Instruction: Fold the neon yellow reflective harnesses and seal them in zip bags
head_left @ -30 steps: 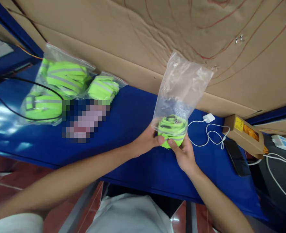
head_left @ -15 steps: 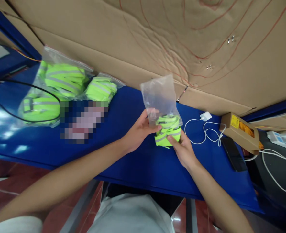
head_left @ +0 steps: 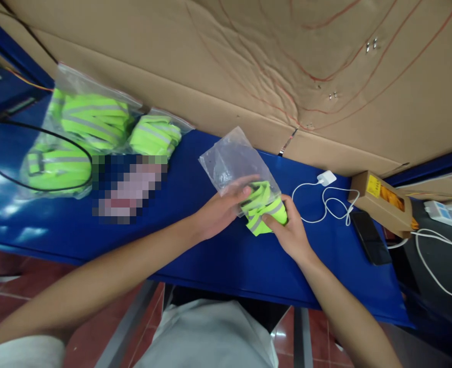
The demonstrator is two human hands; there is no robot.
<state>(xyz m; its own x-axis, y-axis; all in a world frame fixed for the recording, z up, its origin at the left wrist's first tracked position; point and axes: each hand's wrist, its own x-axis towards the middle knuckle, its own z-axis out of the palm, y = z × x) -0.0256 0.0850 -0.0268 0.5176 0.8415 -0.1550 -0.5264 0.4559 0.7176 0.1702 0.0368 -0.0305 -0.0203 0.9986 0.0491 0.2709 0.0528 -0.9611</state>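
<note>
A bundled neon-yellow reflective strap (head_left: 266, 214) with grey stripes is held over the blue table, partly inside a clear plastic bag (head_left: 235, 156). My right hand (head_left: 289, 227) grips the strap bundle from the right, thumb in front and the other fingers mostly behind it. On the left, my left hand (head_left: 226, 209) holds the bag near its lower end, with its thumb against the strap. Some of its fingers show through the film. The bag's far end tilts up and left toward the cardboard.
Filled bags of neon straps (head_left: 95, 120) lie at the left beside a black cable (head_left: 38, 128). A pixelated item sits near them. To the right are a white charger (head_left: 326, 178), a phone (head_left: 370, 237) and a cardboard box (head_left: 381, 199). A cardboard panel (head_left: 153, 66) rises behind.
The bag's upper end has tipped left and lower. My left hand's fingers have stretched farther across the bag, and the strap bundle has turned slightly in my right hand.
</note>
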